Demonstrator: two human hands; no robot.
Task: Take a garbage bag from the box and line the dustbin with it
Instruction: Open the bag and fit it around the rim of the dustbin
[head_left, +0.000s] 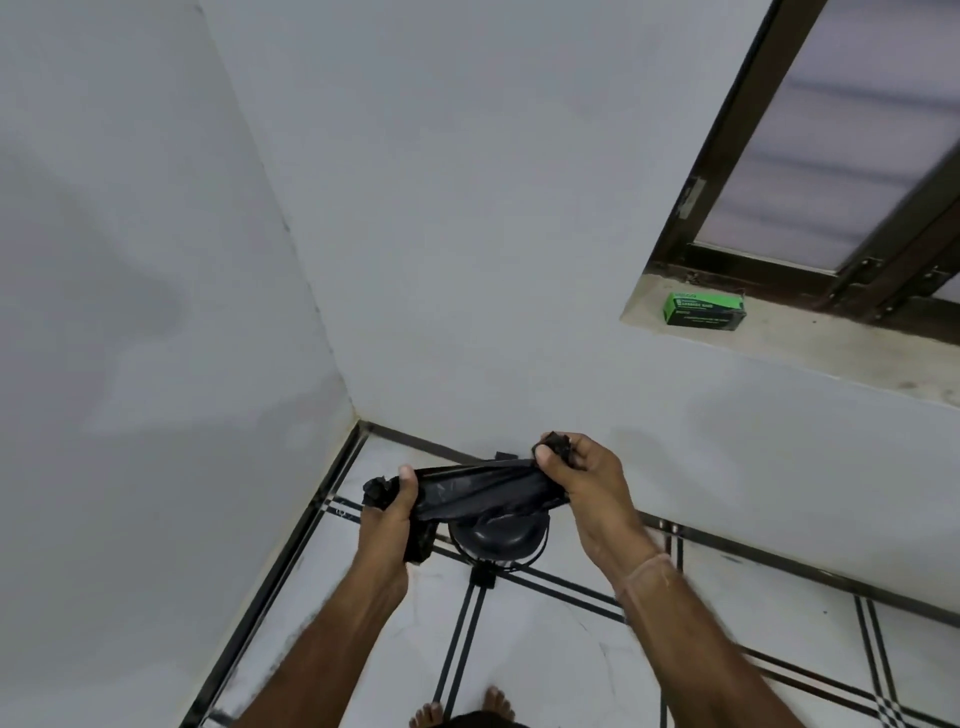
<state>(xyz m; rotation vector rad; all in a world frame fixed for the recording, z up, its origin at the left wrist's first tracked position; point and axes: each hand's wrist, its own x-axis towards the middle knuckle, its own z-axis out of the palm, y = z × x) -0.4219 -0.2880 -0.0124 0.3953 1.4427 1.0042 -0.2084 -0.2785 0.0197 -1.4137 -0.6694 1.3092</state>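
Observation:
A black garbage bag (480, 491) is stretched between both my hands above the floor corner. My left hand (392, 512) grips its bunched left end, and a fold hangs below that fist. My right hand (576, 475) pinches the bunched right end with thumb on top. Directly beneath the bag stands a small black dustbin (501, 540) with a pedal at its front, its top partly hidden by the bag. The green garbage bag box (705, 308) lies on the window sill at the upper right.
Two white walls meet in a corner behind the bin. The stone window sill (810, 343) juts out at the right under a dark-framed window (810, 156). The white tiled floor (545, 649) has black lines. My bare toes (462, 709) show at the bottom edge.

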